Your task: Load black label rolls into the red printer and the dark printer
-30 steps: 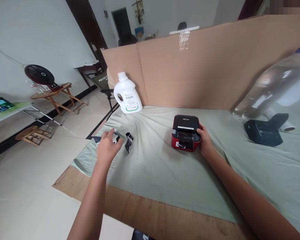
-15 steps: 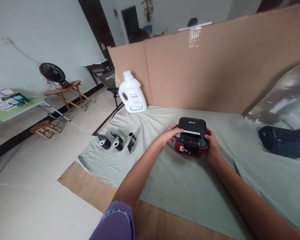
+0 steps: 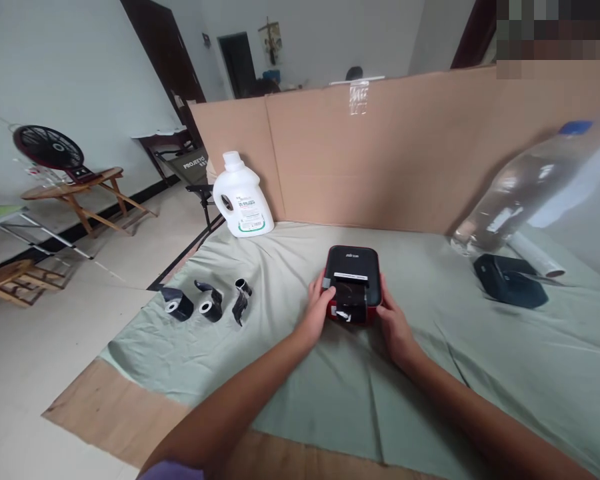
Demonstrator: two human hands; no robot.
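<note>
A small label printer (image 3: 353, 267), with a black lid and red sides, sits on the green cloth in front of me. From its front slot hangs a glossy black strip (image 3: 351, 303). My left hand (image 3: 318, 310) grips the printer's left side, thumb on the front left corner of the top. On the opposite side my right hand (image 3: 396, 325) is closed against the front right edge. To the left lie a black roll (image 3: 180, 308) with a loose tail, a second black roll (image 3: 211, 309) and a thinner one (image 3: 241, 303), partly unwound.
A white detergent jug (image 3: 245, 200) stands at the back left against a cardboard panel (image 3: 340, 160). On the right a large clear bottle (image 3: 520, 187) with a blue cap leans beside a dark device (image 3: 510, 280) and a clear wrapped roll (image 3: 537, 255). The wooden edge shows at front left.
My view has turned to the right, so everything sits further left in the picture. The printer has turned slightly, and my left thumb has shifted toward its front corner. Both hands keep hold.
</note>
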